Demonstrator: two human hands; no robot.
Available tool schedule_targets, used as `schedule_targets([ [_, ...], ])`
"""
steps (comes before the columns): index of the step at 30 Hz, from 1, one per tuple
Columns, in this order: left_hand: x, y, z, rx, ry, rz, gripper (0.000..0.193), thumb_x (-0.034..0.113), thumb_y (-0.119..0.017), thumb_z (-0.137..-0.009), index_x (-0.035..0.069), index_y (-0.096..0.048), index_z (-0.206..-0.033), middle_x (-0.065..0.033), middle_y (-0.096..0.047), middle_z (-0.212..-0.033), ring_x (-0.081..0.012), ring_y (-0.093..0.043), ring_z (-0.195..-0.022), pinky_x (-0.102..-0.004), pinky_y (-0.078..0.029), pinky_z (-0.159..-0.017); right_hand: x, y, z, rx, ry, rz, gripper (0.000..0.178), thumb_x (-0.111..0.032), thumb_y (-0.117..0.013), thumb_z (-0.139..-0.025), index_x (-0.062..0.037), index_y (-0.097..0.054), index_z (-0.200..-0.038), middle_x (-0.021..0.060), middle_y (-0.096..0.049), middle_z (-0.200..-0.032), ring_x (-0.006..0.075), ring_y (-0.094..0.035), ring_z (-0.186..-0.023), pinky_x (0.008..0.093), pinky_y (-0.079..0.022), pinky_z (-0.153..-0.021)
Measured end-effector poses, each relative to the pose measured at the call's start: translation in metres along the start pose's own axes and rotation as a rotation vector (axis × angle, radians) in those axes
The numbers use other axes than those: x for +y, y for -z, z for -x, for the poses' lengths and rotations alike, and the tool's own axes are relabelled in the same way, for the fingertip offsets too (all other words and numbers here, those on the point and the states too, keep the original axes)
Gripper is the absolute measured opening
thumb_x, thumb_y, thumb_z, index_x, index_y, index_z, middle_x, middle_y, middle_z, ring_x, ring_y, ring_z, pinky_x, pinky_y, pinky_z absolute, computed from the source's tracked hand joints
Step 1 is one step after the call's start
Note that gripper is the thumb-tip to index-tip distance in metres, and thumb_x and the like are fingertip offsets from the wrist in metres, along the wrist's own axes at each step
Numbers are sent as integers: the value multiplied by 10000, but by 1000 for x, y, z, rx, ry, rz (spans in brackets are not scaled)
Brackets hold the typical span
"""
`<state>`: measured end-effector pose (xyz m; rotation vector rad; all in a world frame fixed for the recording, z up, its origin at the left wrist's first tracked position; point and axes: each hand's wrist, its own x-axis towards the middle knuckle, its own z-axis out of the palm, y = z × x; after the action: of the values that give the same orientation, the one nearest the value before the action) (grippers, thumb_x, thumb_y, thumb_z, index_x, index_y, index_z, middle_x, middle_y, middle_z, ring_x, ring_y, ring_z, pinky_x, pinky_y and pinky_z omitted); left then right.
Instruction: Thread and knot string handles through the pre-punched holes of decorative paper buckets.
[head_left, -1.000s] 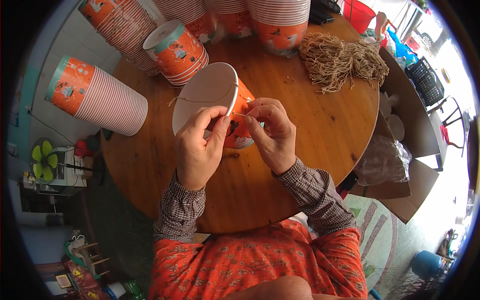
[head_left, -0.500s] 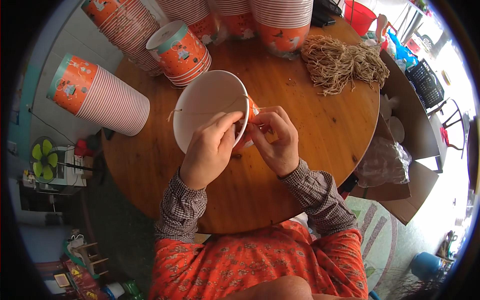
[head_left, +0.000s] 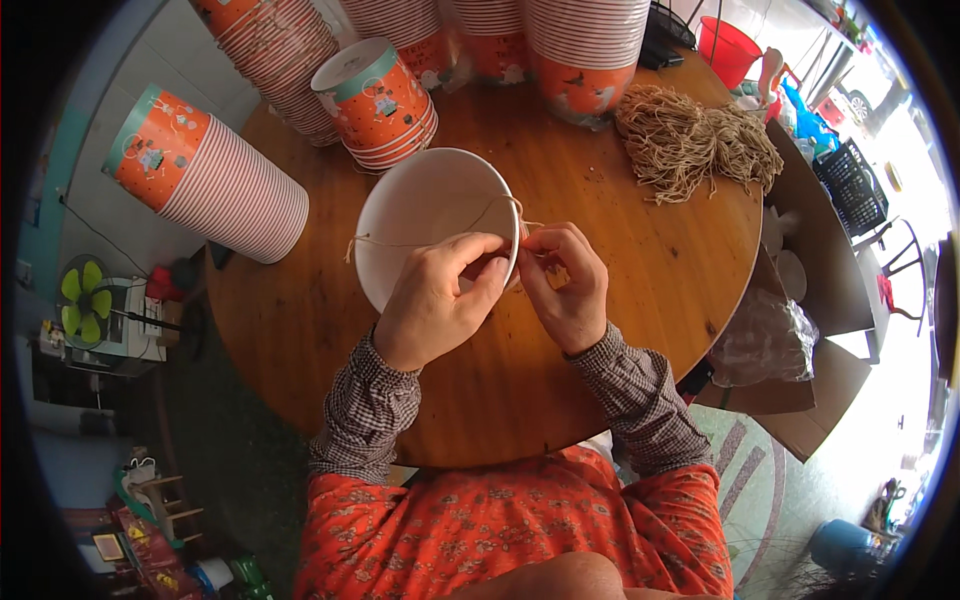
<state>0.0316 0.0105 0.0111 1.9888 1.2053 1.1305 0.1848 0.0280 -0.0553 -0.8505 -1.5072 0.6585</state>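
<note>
A paper bucket (head_left: 410, 195), white inside and orange outside, stands on the table in front of me with its mouth tilted toward me. Thin tan twine (head_left: 390, 243) runs across its mouth, with a knotted end at the left rim and a loop over the right rim. My left hand (head_left: 430, 305) reaches over the mouth, its thumb and fingers closed at the right rim. Just outside that rim, my right hand (head_left: 572, 295) pinches the twine between thumb and forefinger. The fingertips partly hide the twine there.
Stacked orange buckets (head_left: 215, 180) lie tilted at the left of the round wooden table (head_left: 640, 270); more stacks (head_left: 585, 60) stand along the back. A bundle of tan twine (head_left: 695, 140) rests at the back right. An open cardboard box (head_left: 830, 375) stands beyond the right edge.
My right hand has drawn slightly right, away from the rim, and the loop of twine now stands higher over it. My left thumb has come into view inside the bucket.
</note>
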Motion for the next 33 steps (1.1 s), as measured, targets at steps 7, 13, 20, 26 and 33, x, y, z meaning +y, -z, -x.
schedule_targets([
  [7, -4, -2, -1, 29, -36, -120, 76, 47, -606, -876, -18, -619, -914, -165, -668, -803, -274, -672, -697, -327, -514, -579, 0, 0, 2, -4, 21, 10, 132, 17, -670, -783, -7, -609, -899, 93, -608, -883, 179, -609, -749, 268, -493, -619],
  [13, -5, 0, -2, 64, -43, -126, 49, 13, -596, -864, -3, -619, -904, -146, -661, -763, -258, -668, -659, -327, -514, -567, -7, 6, 2, -79, -119, -29, 128, -23, -670, -825, -8, -609, -937, 31, -589, -703, 78, -546, -593, 221, -451, -557],
  [20, -9, 2, -3, 156, -136, -104, 64, -5, -604, -857, 0, -616, -920, -128, -654, -845, -231, -657, -701, -310, -528, -579, -16, 21, -15, -37, -236, -159, 131, -13, -633, -863, 4, -614, -992, -7, -556, -634, 23, -480, -560, 202, -389, -509],
  [26, -2, 4, -1, 155, -240, -122, 107, -3, -595, -870, 9, -609, -975, -122, -652, -860, -224, -653, -714, -307, -533, -578, -39, 17, -24, -311, 3, 175, 120, -58, -661, -852, 16, -626, -940, 53, -604, -662, 61, -556, -578, 224, -456, -539],
  [33, -4, 6, 5, 91, 23, 197, 253, 15, -594, -887, -19, -580, -1137, -94, -670, -942, -121, -647, -855, -256, -536, -757, -33, 10, -14, -156, -163, 0, 104, -54, -649, -862, 13, -629, -940, 74, -634, -681, 61, -567, -586, 222, -456, -539],
])
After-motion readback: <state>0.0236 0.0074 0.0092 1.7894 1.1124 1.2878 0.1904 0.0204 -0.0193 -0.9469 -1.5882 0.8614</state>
